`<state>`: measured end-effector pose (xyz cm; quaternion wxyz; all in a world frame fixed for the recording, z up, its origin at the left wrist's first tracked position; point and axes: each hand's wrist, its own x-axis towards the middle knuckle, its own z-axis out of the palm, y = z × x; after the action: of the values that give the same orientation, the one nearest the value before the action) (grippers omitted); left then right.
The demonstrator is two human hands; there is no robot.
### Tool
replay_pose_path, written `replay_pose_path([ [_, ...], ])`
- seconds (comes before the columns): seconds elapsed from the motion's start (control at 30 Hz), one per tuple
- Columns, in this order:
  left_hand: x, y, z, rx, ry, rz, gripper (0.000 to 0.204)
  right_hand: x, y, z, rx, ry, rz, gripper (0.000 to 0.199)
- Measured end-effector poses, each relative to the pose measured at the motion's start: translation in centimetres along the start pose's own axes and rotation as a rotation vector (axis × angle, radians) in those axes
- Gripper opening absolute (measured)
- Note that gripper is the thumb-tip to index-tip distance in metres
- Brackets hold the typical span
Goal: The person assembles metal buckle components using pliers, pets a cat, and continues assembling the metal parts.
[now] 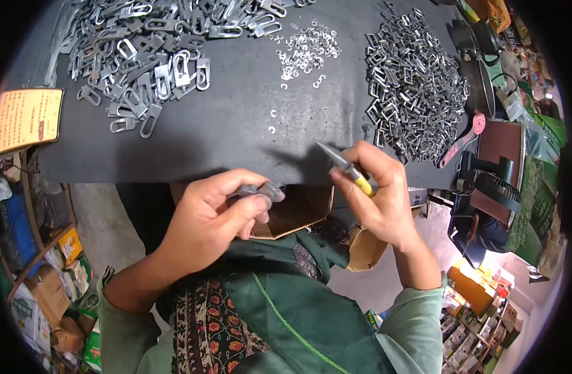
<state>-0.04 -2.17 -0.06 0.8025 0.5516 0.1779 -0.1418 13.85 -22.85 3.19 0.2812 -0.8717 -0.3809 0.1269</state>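
My left hand (214, 209) is closed around a small grey metal part (258, 192), pinched between thumb and fingers just off the table's front edge. Its full shape is partly hidden by the fingers. In my right hand (376, 190) are long-nose pliers (337, 158) with a grey pointed tip and a yellow-and-dark handle. Their tip points up and left over the table (217, 134), apart from the metal part. Two loose C-shaped clips (273, 129) lie on the dark surface beyond my hands, short of a small heap of similar clips (311, 50).
Grey slotted metal pieces (155, 68) are heaped at the far left, small rectangular metal frames (413, 87) at the right. A pink-handled tool (463, 140) and a black fan (498, 187) sit along the right edge. An open cardboard box (298, 215) is below the front edge.
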Motion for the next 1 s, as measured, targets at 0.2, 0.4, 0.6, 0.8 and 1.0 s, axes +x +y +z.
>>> replay_pose_path([
  [0.2, 0.1, 0.5, 0.7, 0.092, -0.058, 0.085, 0.014, 1.0, -2.1, 0.2, 0.395, -0.303, 0.104, 0.01],
  [0.4, 0.7, 0.2, -0.7, 0.212, -0.173, 0.12, 0.013, 1.3, -2.3, -0.1, 0.388, -0.355, -0.039, 0.01],
  [0.6, -0.1, -0.4, 0.6, 0.775, -0.004, 0.567, 0.012, 0.8, -2.7, 0.4, 0.542, -0.498, 0.191, 0.011],
  [0.8, 0.6, 1.1, -1.3, 0.252, -0.381, -0.096, 0.018, 0.0, -2.3, 0.9, 0.377, -0.436, -0.098, 0.021],
  [1.0, -0.6, 0.4, -2.0, -0.107, -0.248, -0.216, 0.028, 4.3, -1.3, -2.2, -0.44, -0.155, -0.367, 0.036],
])
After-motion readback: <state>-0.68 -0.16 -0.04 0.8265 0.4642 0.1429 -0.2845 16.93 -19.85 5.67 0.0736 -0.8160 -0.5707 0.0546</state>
